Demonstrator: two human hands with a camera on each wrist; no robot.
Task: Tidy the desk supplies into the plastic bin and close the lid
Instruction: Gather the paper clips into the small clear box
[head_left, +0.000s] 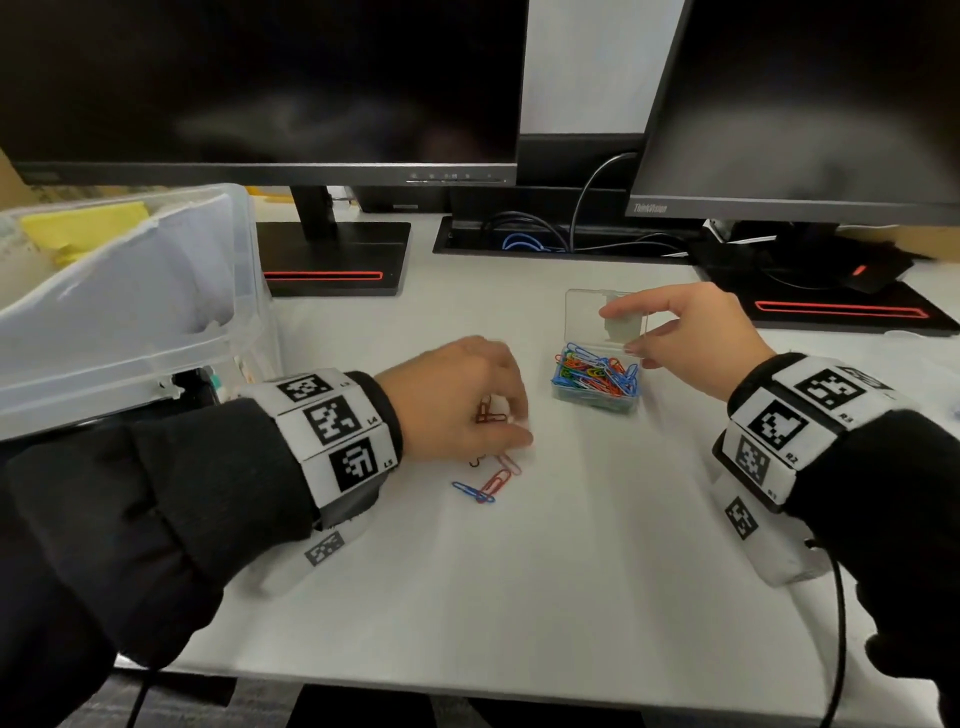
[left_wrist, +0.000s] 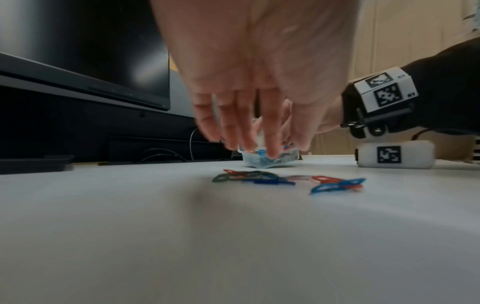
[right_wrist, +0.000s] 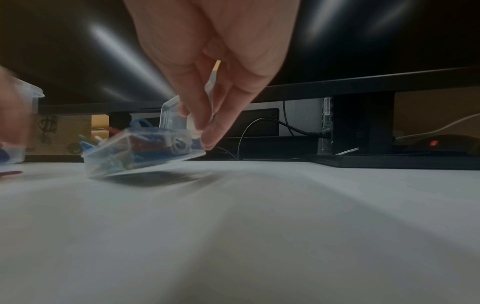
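Head view: step in hand, gathering loose paper clips (head_left: 488, 480) into small clip box (head_left: 595, 387). Left hand (head_left: 457, 400) left of box, pinching red clips. Right hand (head_left: 685, 338) gripping box's open lid. Plastic bin (head_left: 124, 291) far left of box, uncovered.

Left wrist view: left fingers (left_wrist: 270, 133) pointing down, loose clips on surface (left_wrist: 233, 236) before box; open room nearer.

Right wrist view: box tilted, right edge raised; next, drop clips in, shut lid.

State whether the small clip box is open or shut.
Open: the clip box lid stands up, held by the right hand; clips show inside.
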